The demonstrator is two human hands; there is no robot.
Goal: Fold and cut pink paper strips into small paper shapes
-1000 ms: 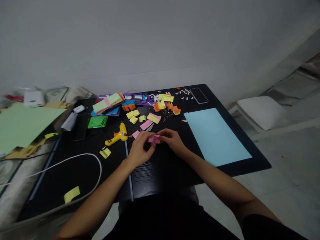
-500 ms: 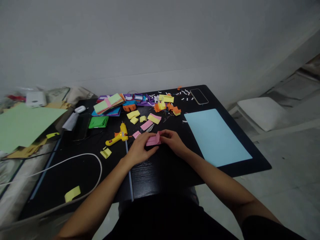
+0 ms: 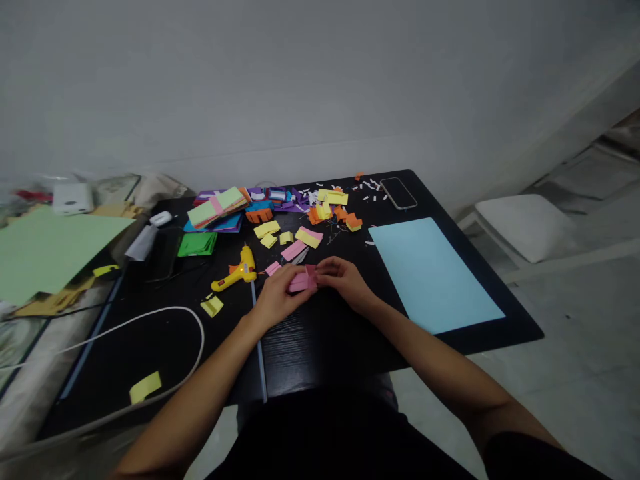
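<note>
A folded piece of pink paper (image 3: 299, 283) is held just above the black table, between my two hands. My left hand (image 3: 277, 293) grips its left side, thumb along the near edge and fingers behind. At the right end, my right hand (image 3: 343, 283) pinches a raised flap with thumb and fingertips. Beyond the hands lie more pink paper pieces (image 3: 293, 251) and a pair of scissors (image 3: 301, 257), partly covered. To the left of my left hand is a yellow glue gun (image 3: 242, 270) on its side.
A light blue sheet (image 3: 435, 275) lies at the right, with a phone (image 3: 398, 193) behind it. Stacked coloured paper (image 3: 220, 208), green paper (image 3: 197, 244) and scattered scraps fill the back. A white cable (image 3: 197, 320) loops across the left. A white stool (image 3: 520, 227) stands right of the table.
The pink paper has tilted and its right flap now stands folded over more, looking darker. My fingers have shifted slightly; the other things lie as before.
</note>
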